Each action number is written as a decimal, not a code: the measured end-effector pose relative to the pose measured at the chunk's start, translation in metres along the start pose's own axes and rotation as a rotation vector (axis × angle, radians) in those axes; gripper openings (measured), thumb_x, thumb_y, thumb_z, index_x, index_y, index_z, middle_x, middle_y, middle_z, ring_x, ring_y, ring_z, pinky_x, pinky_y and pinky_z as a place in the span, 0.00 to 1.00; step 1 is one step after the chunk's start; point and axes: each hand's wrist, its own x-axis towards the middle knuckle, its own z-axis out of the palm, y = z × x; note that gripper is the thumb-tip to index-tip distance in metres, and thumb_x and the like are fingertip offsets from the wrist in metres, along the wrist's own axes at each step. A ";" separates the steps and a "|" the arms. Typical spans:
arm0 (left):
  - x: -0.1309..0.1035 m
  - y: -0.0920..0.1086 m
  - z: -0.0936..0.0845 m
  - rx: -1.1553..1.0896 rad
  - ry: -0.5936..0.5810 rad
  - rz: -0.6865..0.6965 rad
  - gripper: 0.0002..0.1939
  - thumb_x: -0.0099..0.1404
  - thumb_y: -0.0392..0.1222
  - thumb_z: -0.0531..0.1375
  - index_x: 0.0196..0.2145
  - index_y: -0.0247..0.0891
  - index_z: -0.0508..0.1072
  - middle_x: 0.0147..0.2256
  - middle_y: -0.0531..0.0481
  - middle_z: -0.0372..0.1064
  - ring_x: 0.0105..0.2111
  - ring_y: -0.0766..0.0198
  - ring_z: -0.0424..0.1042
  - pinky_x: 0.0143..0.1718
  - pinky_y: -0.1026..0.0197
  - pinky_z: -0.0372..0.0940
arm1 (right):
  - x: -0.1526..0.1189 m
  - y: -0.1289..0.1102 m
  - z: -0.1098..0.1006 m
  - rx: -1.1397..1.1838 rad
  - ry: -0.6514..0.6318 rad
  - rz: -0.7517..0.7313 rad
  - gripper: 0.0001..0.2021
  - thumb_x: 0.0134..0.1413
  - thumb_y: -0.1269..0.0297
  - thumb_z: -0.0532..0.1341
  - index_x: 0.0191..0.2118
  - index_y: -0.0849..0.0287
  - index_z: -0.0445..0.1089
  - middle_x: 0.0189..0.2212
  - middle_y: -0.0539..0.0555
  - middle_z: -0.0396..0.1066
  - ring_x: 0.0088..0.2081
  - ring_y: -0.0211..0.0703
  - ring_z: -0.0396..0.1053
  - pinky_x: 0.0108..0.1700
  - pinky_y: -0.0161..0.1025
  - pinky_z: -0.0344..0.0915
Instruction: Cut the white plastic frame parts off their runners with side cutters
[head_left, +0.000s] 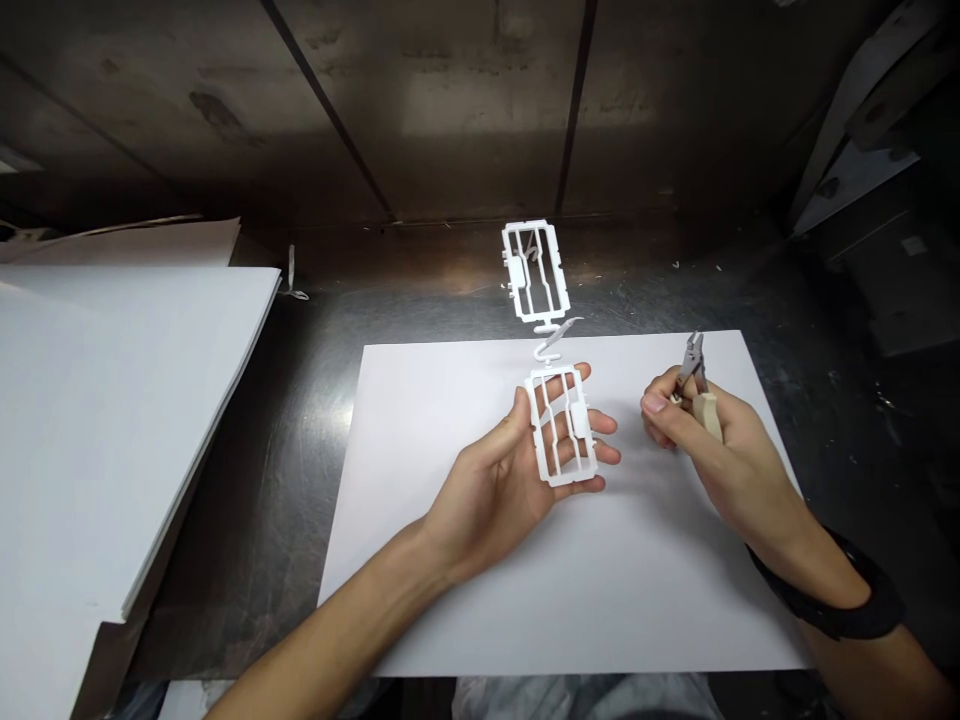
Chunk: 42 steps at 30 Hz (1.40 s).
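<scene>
Two white plastic frames joined by a thin curved sprue make up one moulded part. The near frame [582, 420] rests against the palm and fingers of my left hand [517, 470], with the thumb at its left edge and the fingers spread behind it. Beyond my fingertips, the far frame [513, 272] reaches out over the dark metal surface. My right hand [720, 440] is wrapped round the cream handles of a pair of nippers [694, 360]. Their jaws point up and away, apart from the white part.
A white sheet [420, 600] lies under my hands on the dark metal bench [247, 480]. At the left is a stack of white sheets [135, 400]. Small white scraps lie at the back, one beside the stack [291, 268]. A metal wall [465, 110] rises behind.
</scene>
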 end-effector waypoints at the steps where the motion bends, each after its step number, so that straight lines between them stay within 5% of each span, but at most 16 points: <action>1: 0.000 0.000 0.000 0.000 -0.005 0.001 0.26 0.86 0.56 0.48 0.70 0.43 0.70 0.53 0.40 0.74 0.50 0.54 0.76 0.53 0.53 0.69 | 0.000 -0.001 0.000 -0.001 -0.002 0.000 0.15 0.79 0.50 0.65 0.41 0.54 0.71 0.32 0.49 0.63 0.33 0.46 0.60 0.36 0.40 0.59; 28: -0.002 -0.010 -0.010 0.102 -0.122 -0.001 0.34 0.85 0.54 0.41 0.67 0.33 0.75 0.49 0.35 0.75 0.48 0.50 0.74 0.61 0.46 0.58 | -0.003 -0.003 0.004 0.034 -0.016 -0.074 0.14 0.82 0.52 0.63 0.42 0.53 0.69 0.33 0.48 0.63 0.32 0.44 0.63 0.35 0.36 0.63; 42: 0.002 -0.012 -0.011 0.133 -0.097 0.031 0.33 0.82 0.59 0.51 0.65 0.30 0.77 0.47 0.36 0.75 0.45 0.50 0.75 0.58 0.47 0.61 | -0.007 -0.019 0.011 0.087 0.007 0.001 0.16 0.84 0.51 0.59 0.42 0.53 0.68 0.35 0.49 0.59 0.37 0.48 0.60 0.43 0.39 0.60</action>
